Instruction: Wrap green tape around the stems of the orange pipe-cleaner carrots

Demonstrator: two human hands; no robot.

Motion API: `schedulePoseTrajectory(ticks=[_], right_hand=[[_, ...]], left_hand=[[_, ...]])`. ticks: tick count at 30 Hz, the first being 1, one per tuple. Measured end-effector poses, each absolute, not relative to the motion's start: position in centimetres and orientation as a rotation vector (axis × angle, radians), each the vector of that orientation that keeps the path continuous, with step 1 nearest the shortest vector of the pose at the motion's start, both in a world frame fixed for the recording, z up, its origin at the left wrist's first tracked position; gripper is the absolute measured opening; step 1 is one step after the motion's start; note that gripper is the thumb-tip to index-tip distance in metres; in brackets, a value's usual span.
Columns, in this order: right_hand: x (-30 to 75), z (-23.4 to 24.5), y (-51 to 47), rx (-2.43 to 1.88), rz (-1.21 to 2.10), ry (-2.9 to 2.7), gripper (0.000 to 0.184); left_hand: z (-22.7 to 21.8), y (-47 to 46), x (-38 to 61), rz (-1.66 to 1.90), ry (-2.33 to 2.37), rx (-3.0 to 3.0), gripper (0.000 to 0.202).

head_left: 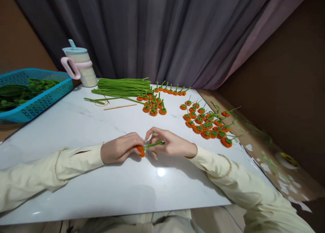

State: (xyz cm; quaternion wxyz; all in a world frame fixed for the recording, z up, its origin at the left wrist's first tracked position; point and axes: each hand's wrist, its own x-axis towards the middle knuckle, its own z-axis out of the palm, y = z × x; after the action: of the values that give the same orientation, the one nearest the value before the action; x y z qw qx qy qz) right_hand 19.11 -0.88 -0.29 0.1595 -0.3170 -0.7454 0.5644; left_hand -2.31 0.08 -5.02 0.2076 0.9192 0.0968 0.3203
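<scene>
My left hand (124,146) is closed around a small orange chenille pumpkin (141,151), its thumb and fingers pinching the sides. From the top of this pumpkin a green chenille stem (155,144) points right, toward my right hand (170,141). The right fingers are curled round the stem's free end, with the index finger arched near the pumpkin's top. Beyond my hands stands a cluster of finished-looking orange pumpkins (153,111) with green tops. A larger group of similar pumpkins (199,119) with thin stems lies to the right.
A bundle of green chenille stems (122,85) lies at the back of the white table (106,192), near a thin wooden stick (120,107). Behind it stands a tumbler (87,73) with a pink handle. A blue basket (38,104) is at left, a tape roll (286,160) at right.
</scene>
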Motion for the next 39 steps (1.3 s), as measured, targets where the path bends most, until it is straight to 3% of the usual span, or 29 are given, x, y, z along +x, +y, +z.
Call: schedulePoseTrajectory(ticks=[6,18,39], right_hand=[[19.1,0.2,-1.0,-0.931,1.491,-2.254,0.009],[19.2,-0.4,-0.5,-0.894,1.944,-1.941,0.007],[19.1,0.2,-0.8,-0.973,1.993,-1.785,0.009]], left_hand=[[-5.1,0.1,-2.3,0.875,0.28,2.567,0.018],[-5.0,0.0,-2.3,0.874,0.232,2.602,0.018],[-5.0,0.0,-2.2,0.923,0.256,2.563,0.018]])
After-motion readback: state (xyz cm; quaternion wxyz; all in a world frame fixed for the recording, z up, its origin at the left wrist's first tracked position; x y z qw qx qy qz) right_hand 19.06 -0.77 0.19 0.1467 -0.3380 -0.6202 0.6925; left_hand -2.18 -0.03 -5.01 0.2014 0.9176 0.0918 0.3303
